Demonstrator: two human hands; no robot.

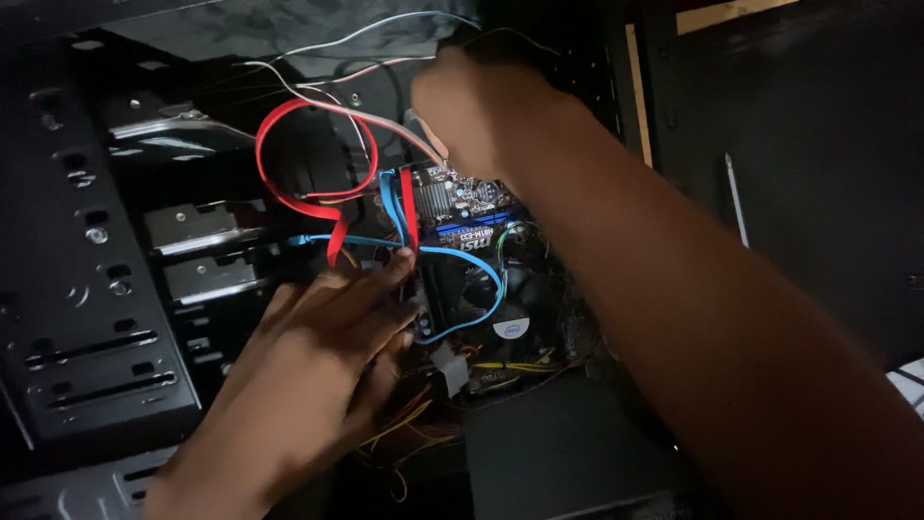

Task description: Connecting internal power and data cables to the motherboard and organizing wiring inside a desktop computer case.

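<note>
Reaching into the open computer case [87, 318], my left hand [318, 356] lies flat and open over the lower edge of the motherboard [462, 197], its fingertips [402, 262] touching the red flat cable [289, 197] where that cable runs down beside the blue flat cable [481, 270]. My right hand [472, 111] is curled at the upper corner of the board and pinches a bundle of thin white and pink wires [385, 130] (whether the fingers are fully closed around them I cannot tell, since the hand is blurred). The red cable loops up over the drive bays [207, 231] to the left. The cooler fan [510, 299] sits between both hands, with yellow wires [414, 424] below it.
</note>
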